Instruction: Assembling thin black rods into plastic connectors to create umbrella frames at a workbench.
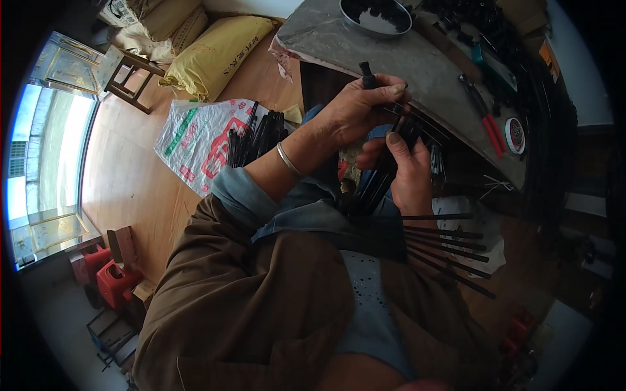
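Observation:
My left hand, a silver bangle on its wrist, is closed round a short black handle-like piece whose flared end sticks up above the fist. Its lower part meets the tips of thin black rods, where a small shiny bit shows; exactly what it is I cannot make out. Just to the right, my right hand grips a bundle of long black rods, thumb on top, their other ends running down toward my lap. More black rods fan out to the right beneath my right forearm.
Ahead stands a grey-topped table with a metal bowl, red-handled pliers and a round tin. Left on the floor, black rods lie on a printed plastic bag. Beyond are a yellow sack and a wooden stool.

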### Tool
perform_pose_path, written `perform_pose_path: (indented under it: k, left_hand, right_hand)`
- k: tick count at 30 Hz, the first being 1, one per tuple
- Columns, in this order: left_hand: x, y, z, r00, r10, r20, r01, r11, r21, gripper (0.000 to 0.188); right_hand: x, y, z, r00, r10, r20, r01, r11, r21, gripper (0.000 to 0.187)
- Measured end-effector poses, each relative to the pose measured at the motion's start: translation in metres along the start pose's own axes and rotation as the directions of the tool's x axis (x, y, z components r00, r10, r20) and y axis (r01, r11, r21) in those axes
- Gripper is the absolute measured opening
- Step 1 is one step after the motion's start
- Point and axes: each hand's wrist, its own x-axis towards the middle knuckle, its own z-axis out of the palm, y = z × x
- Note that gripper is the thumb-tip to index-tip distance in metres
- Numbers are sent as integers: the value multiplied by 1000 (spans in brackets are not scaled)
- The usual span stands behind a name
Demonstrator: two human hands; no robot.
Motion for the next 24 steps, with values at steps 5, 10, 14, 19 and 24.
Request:
perform_pose_path:
  k: [5, 10, 14, 19, 24]
  left_hand:
    - [-1, 1, 0, 1000, 17, -16, -17, 1000, 6, 17]
    - [-2, 2, 2, 999, 33, -23, -32, 999, 10, 17]
    - [-3, 3, 1, 999, 41, -12, -41, 999, 25, 17]
    - [-5, 4, 2, 998, 56, 14, -57, 998, 36, 17]
    - [-4, 4, 0, 997, 61, 42, -62, 998, 24, 17]
  right_hand:
    - [2, 2, 0, 1000, -14, 2, 14, 1000, -8, 23]
    - [0, 0, 1, 1000, -1, -5, 1, 1000, -11, 24]
    - [0, 1, 3, 1000, -16, -8, 16, 1000, -11, 24]
    - [-1, 0, 4, 1000, -7, -11, 7, 1000, -19, 24]
    - [0, 0, 4, 1000, -9, -14, 9, 1000, -20, 23]
